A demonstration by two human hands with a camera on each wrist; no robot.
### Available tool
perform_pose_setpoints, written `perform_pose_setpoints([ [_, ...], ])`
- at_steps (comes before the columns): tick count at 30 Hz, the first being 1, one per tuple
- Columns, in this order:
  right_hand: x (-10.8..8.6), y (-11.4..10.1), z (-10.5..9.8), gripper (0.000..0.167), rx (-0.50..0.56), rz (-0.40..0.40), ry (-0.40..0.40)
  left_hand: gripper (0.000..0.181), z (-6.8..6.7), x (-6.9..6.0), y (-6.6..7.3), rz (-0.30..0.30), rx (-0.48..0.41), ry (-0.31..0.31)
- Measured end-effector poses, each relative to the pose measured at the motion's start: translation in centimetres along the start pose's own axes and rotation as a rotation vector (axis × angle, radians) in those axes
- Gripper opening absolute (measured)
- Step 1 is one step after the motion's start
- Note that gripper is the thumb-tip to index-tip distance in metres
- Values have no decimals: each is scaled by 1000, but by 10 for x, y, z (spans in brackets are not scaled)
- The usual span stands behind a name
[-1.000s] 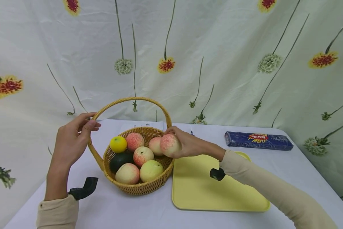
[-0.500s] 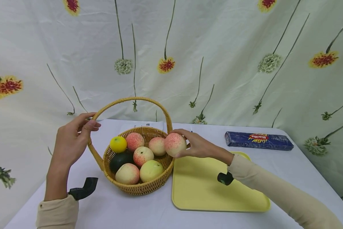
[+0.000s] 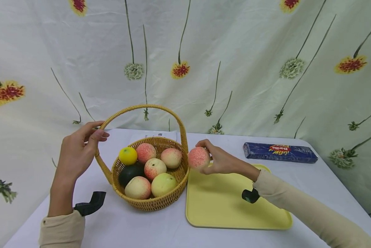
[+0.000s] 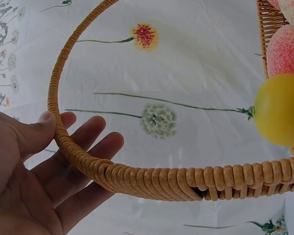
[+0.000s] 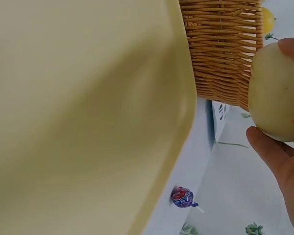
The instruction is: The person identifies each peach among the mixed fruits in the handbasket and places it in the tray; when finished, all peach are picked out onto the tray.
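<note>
- Just right of the basket, a pink-and-cream peach is held up in the air; whether it touches the rim I cannot tell.
- Round that peach, the right hand has its thumb and fingers curved, gripping it from the side away from the basket.
- At the basket's left, the left hand pinches the tall handle: thumb on one side, fingers behind, the other fingers loosely spread.
- Inside the basket are a yellow lemon at the left, a dark green fruit below it, a yellow-green fruit at the front, and four more peaches.
- Right of the basket, close by its wall, lies a yellow tray.
- Farther right and behind the tray, well apart from the basket, is a blue box with a red label.
- Behind the basket lies a printed white sheet.
- Right of the basket, past the tray's edge, sits a wrapped sweet.
- Under the basket is a white-covered table; behind it hangs a flowered cloth.
</note>
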State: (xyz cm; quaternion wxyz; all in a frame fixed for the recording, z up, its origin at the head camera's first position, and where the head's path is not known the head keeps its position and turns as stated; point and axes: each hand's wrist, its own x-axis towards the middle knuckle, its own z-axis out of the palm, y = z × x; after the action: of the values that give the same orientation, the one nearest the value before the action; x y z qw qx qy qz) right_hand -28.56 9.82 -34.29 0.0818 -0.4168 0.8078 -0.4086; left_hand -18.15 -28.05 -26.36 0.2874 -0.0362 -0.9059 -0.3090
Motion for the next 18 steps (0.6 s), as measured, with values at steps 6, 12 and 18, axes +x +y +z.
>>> perform_pose_setpoints([
  [6, -5, 9, -1, 72, -10, 24, 14, 39, 1, 0, 0, -2, 1, 2],
  [12, -8, 19, 3, 74, -33, 56, 10, 38, 1, 0, 0, -3, 2, 3],
  [18, -9, 27, 8, 74, -25, 48, -8, 38, 1, 0, 0, 5, 4, 8],
])
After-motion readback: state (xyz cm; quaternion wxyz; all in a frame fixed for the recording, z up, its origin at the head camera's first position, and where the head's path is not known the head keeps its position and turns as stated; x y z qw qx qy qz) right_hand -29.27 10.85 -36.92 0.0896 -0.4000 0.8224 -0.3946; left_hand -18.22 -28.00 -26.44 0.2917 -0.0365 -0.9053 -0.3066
